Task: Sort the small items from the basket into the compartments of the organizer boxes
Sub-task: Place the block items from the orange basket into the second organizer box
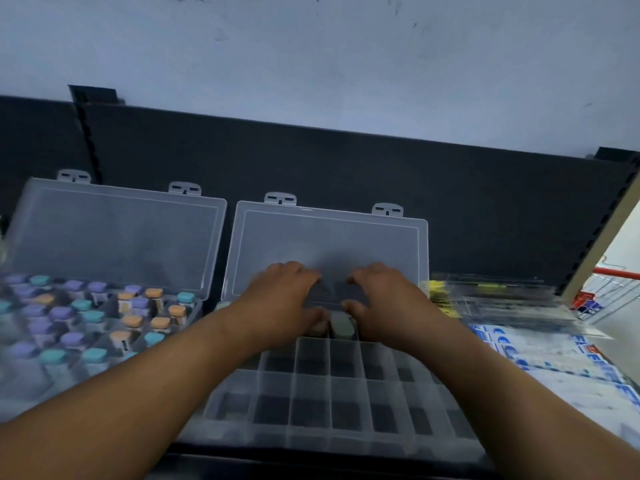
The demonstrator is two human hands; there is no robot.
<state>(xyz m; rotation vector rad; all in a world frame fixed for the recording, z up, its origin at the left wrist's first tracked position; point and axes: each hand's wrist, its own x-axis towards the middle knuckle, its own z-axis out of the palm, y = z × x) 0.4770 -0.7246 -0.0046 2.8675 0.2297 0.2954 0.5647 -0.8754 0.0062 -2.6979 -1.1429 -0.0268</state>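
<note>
A clear organizer box with a grid of compartments lies open in front of me, its lid standing up behind. Both hands reach over its back rows with the fingers bent downward. My left hand has its thumb on a small pale-capped vial and seems to pinch it. A grey-capped vial stands in a compartment between the thumbs, right against my right hand. Motion blur hides whether that hand holds anything. To the left, a second open organizer box holds several vials with purple, teal and orange caps.
A dark back panel runs behind the boxes under a pale wall. Right of the middle box lie stacked clear boxes on blue and white printed packaging. A wire basket with a red rim shows at the far right edge.
</note>
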